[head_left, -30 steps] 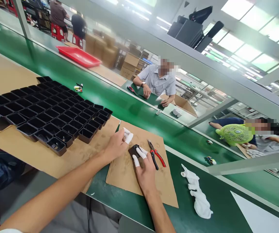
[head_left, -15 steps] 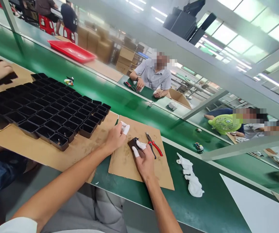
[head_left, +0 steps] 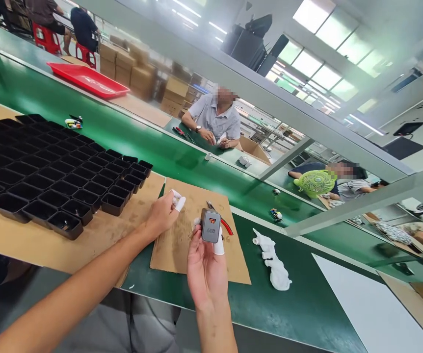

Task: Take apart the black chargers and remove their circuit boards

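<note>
In my right hand [head_left: 207, 269] is a small black plastic case [head_left: 211, 234], tilted up so that its flat end with a red-orange mark and raised lettering faces me. White finger cots cover some fingertips. My left hand [head_left: 164, 212] hovers at the left edge of the cardboard sheet [head_left: 174, 255], its white-capped fingers curled together; whatever they may hold is hidden. Behind the case lie red-handled pliers [head_left: 226, 226], partly covered by it. Left of my left hand, rows of open black plastic cases [head_left: 66, 224] stand on more cardboard.
A crumpled white cloth-like bundle [head_left: 273, 260] lies right of the cardboard, with a white board [head_left: 355, 304] beyond. Across the green bench are a red tray [head_left: 88, 81], a seated co-worker [head_left: 215, 117] and a green fan [head_left: 316, 183]. A metal beam [head_left: 347, 211] slants across the right.
My right hand has turned palm up, rotating the black case so its marked end faces me. The view has shifted right. The other person's hand at far left has left view.
</note>
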Tool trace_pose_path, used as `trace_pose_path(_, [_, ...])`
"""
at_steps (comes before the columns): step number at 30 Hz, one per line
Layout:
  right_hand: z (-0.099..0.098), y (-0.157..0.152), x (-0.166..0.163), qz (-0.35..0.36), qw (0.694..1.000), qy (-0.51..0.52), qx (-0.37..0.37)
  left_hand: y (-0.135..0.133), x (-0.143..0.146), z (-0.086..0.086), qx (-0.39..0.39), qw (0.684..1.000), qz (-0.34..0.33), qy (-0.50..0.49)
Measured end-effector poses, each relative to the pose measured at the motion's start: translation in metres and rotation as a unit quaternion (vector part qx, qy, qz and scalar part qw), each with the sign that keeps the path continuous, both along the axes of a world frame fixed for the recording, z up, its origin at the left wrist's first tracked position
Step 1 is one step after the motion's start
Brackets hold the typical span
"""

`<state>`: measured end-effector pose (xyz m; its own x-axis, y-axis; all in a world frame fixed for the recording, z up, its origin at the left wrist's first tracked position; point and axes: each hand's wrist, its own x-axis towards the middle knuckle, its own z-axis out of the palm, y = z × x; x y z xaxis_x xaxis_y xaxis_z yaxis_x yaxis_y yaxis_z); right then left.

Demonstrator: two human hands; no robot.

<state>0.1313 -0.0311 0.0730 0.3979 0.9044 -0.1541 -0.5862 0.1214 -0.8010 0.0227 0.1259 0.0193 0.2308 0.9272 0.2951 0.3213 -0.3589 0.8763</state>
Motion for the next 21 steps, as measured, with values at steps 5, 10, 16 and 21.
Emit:
trace_pose_path(5, [0.003, 0.003, -0.005, -0.002, 1.000, 0.005, -0.001, 0.001, 0.001, 0.000, 0.020, 1.000, -0.003, -0.015])
trace_pose_path(10, [-0.006, 0.021, 0.015, -0.030, 0.986, -0.165, -0.004, -0.002, -0.004, 0.004, 0.071, 0.995, -0.049, -0.041])
trace_pose_path(16, [-0.024, 0.046, 0.052, -0.054, 0.957, -0.283, -0.018, -0.016, 0.003, 0.003, 0.124, 0.977, -0.175, -0.008])
trace_pose_path(21, [-0.033, 0.051, 0.065, 0.005, 0.927, -0.376, -0.009, -0.022, 0.014, -0.005, 0.072, 0.977, -0.198, 0.037])
